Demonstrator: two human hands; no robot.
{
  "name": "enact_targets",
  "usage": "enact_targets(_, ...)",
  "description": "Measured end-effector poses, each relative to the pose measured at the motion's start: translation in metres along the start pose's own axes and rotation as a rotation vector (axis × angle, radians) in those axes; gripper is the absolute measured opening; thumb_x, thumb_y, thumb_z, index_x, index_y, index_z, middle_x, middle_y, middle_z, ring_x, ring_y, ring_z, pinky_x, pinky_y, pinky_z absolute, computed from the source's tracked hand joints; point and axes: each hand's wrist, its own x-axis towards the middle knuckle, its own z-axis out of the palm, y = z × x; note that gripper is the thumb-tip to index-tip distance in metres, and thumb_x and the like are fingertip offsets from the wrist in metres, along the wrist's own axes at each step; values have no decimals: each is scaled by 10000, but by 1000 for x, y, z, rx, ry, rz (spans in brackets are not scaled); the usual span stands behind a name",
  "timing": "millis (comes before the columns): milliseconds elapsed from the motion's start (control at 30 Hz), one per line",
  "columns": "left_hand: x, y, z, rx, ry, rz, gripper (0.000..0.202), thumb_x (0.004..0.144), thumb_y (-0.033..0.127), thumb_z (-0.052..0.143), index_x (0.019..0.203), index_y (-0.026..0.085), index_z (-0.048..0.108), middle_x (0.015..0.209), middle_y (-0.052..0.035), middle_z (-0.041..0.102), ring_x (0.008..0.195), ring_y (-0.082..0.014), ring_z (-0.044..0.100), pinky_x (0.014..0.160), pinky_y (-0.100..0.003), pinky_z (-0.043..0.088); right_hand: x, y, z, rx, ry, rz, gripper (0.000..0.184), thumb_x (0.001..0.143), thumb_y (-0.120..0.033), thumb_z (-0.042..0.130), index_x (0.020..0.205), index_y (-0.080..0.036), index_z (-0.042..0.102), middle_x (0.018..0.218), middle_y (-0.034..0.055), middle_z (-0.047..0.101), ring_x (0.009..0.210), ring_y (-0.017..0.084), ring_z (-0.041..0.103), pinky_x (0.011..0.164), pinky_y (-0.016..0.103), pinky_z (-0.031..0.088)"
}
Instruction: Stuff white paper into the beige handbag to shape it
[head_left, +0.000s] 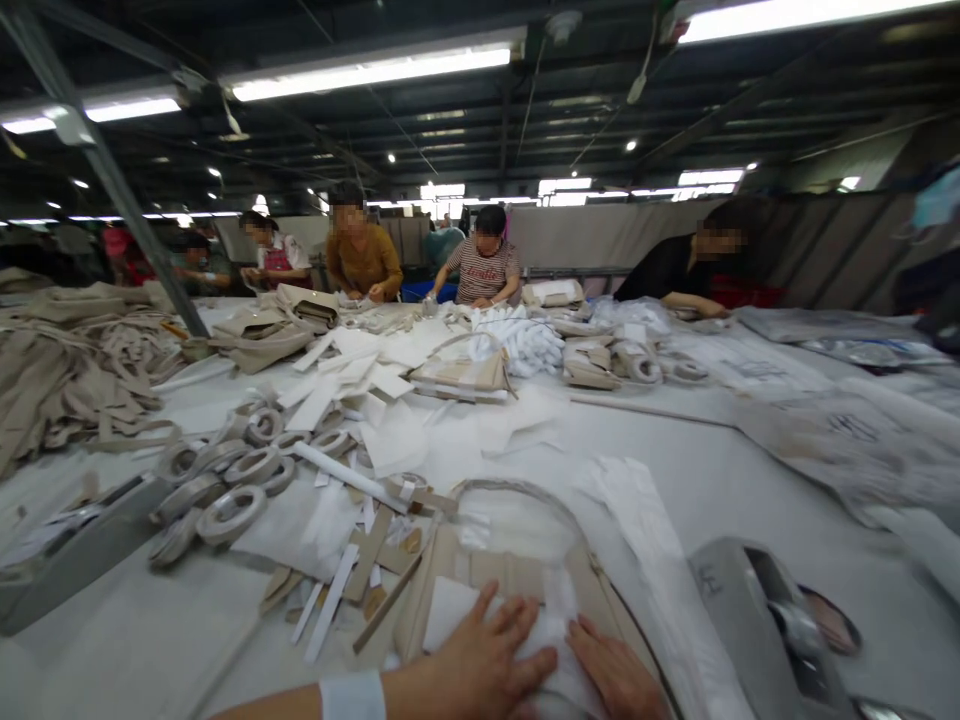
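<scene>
A beige handbag (pixel 427 590) with a thin curved handle lies in front of me at the bottom of the view. White sheets (pixel 450 605) rest on its face. My left hand (pixel 484 655) presses flat on the white material, fingers spread. Beside it, my right hand (pixel 615 670) lies against the right part of the bag, its fingers stretched out and partly cut off by the frame's lower edge. Neither hand grips anything visible. The lower part of the bag is hidden under my hands.
A grey tape dispenser (pixel 739 610) stands at right, near a clear plastic strip (pixel 652 540). Left are several tape rolls (pixel 232 512), cut strips (pixel 371 550) and another grey holder (pixel 82 555). Beyond lie white sheets (pixel 352 370), bags (pixel 465 372) and co-workers (pixel 484 265).
</scene>
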Motion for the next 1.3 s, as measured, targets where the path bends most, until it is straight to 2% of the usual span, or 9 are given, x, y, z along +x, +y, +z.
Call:
enact_targets(200,32,20,8,-186,-64,-28,584,892,578,456,1142,64,577,1150,-176,597,1077,-271,532,938,-384,418,22,-38,-24,114,-95,266,454,753,-95,464,1143,-209,666,1110,101,692,1068,257,633,935,398,510)
enact_targets(333,26,25,26,-245,61,-96,510,926,499,436,1211,84,511,1330,-174,496,1192,-264,471,1023,-379,373,15,-35,-25,205,-60,324,569,622,-57,452,1129,-189,676,1118,95,688,1083,265,624,951,414,505)
enact_targets(533,16,20,23,-276,-1,-136,499,924,566,380,1123,133,530,1395,-172,436,1311,-323,363,1089,-508,295,6,-18,-33,383,52,473,732,505,-66,403,1179,-212,648,1173,45,665,1061,218,639,966,353,503)
enact_targets(700,18,21,28,-338,-1,-166,480,908,577,417,1097,151,535,1385,-155,452,1278,-309,409,1077,-508,316,24,0,-67,143,47,139,682,577,-28,394,1207,-183,607,1188,76,659,1174,231,565,1015,418,458)
enact_targets(833,17,23,34,-374,0,-173,488,892,583,449,1120,160,534,1370,-155,473,1271,-312,417,1075,-514,312,38,-3,-86,-26,34,-176,428,785,2,373,1112,-137,612,1012,106,721,1058,210,637,967,401,487)
enact_targets(1000,19,22,27,-363,-14,-154,601,922,545,412,1357,134,359,1511,-173,261,1351,-311,306,1077,-528,299,31,-29,-80,-22,103,-230,317,850,-23,393,1028,-131,633,920,90,730,942,191,669,924,343,498)
enact_targets(1100,21,21,22,-349,-54,-54,633,958,514,319,1475,203,125,1529,-100,253,1345,-328,305,1049,-593,296,29,-35,-88,146,-101,-141,351,798,-128,517,1131,-155,622,1037,112,709,1008,225,647,933,349,494)
enact_targets(1200,22,20,20,-349,-80,-27,602,970,505,267,1480,225,111,1511,-74,302,1320,-338,331,1028,-602,309,46,-25,-104,367,-348,101,462,801,-309,585,1251,-207,565,1146,103,674,1053,244,628,911,355,509)
enact_targets(1300,22,19,19,-335,-72,-24,593,971,510,254,1475,217,150,1514,-76,293,1314,-347,323,1027,-605,300,83,-3,-100,433,-343,342,410,922,-360,432,1269,-175,551,1171,109,664,1084,227,616,940,361,486)
